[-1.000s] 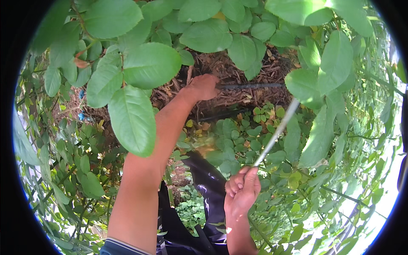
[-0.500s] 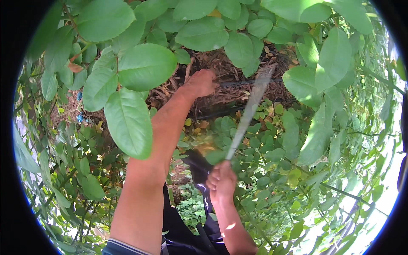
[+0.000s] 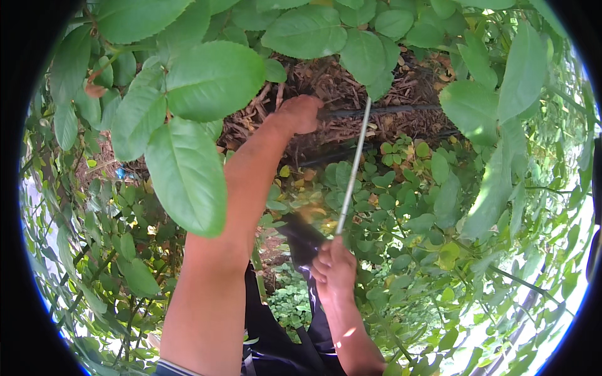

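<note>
My right hand [image 3: 335,263] is closed round the lower end of a thin, pale metal-looking rod [image 3: 355,166]. The rod slants up and slightly right, its upper end near a hanging leaf. Further off, my left hand [image 3: 303,114] reaches down to the brown wood-chip mulch [image 3: 401,84] with its fingers curled. A black tube [image 3: 404,109] runs along the mulch to the right from beside that hand. The fingertips are shaded and turned away, so what they hold does not show.
Large green leaves [image 3: 216,81] hang close in front, partly covering my left forearm [image 3: 216,269]. Leafy stems [image 3: 520,288] crowd both sides. Low yellow-green plants [image 3: 401,188] grow below the mulch. A small blue thing [image 3: 122,172] lies at the left.
The rod, smeared and tilted further right before, now stands steeper and sharper. My right hand has shifted slightly right. My left hand stays at almost the same spot, and the view has shifted a little.
</note>
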{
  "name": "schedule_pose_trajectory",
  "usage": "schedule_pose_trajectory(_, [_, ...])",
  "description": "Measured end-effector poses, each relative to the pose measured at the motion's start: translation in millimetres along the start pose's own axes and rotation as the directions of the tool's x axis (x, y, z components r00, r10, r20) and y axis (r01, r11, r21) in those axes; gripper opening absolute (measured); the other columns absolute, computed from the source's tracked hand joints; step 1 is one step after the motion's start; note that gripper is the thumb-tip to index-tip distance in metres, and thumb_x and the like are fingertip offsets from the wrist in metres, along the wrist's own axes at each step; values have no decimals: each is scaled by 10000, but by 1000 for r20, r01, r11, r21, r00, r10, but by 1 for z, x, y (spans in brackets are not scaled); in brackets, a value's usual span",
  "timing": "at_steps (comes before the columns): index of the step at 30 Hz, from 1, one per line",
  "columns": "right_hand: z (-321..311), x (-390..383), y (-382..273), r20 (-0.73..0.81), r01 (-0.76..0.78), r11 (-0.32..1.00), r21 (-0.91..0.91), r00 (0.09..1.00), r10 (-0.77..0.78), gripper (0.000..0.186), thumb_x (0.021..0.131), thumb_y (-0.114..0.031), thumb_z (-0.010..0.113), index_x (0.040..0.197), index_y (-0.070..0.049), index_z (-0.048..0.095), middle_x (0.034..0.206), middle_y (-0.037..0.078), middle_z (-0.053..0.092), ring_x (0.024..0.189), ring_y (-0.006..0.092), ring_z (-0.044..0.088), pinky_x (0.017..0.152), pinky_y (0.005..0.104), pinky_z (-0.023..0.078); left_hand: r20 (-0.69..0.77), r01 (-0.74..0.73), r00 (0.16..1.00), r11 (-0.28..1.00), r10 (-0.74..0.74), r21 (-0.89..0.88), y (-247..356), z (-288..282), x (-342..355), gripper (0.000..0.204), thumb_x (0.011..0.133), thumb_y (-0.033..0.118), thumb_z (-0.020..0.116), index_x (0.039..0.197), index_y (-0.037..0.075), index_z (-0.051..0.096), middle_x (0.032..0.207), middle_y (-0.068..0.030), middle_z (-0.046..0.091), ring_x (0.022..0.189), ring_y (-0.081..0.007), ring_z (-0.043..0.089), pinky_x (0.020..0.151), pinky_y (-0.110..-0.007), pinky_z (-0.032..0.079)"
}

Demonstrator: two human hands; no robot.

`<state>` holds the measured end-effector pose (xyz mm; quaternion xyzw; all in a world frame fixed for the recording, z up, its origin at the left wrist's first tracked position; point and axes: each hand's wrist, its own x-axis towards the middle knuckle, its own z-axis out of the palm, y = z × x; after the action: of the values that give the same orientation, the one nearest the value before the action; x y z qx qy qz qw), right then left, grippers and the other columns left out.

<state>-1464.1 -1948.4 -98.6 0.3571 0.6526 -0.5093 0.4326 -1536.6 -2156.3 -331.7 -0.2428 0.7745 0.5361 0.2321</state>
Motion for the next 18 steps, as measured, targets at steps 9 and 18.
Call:
schedule_pose_trajectory(9, [2,3,4,45,231,970,75,971,-235,343,1001,-358,456,834,-61,501,572,-64,318,441,30,242,382,196,186,-105,38,994,966,-11,256,-3,-3,-8,421,776,110,667,1193,91,613,1132,-158,631,1083,-327,587,948,-418,448])
schedule_pose_trajectory(18, [-3,1,13,92,178,984,-11,980,-176,354,1022,-330,399,793,-75,484,576,-65,321,426,32,246,359,200,185,-49,52,998,985,-44,164,-9,-10,-13,389,779,148,688,1160,88,636,1108,-174,640,1091,-316,586,946,-393,454])
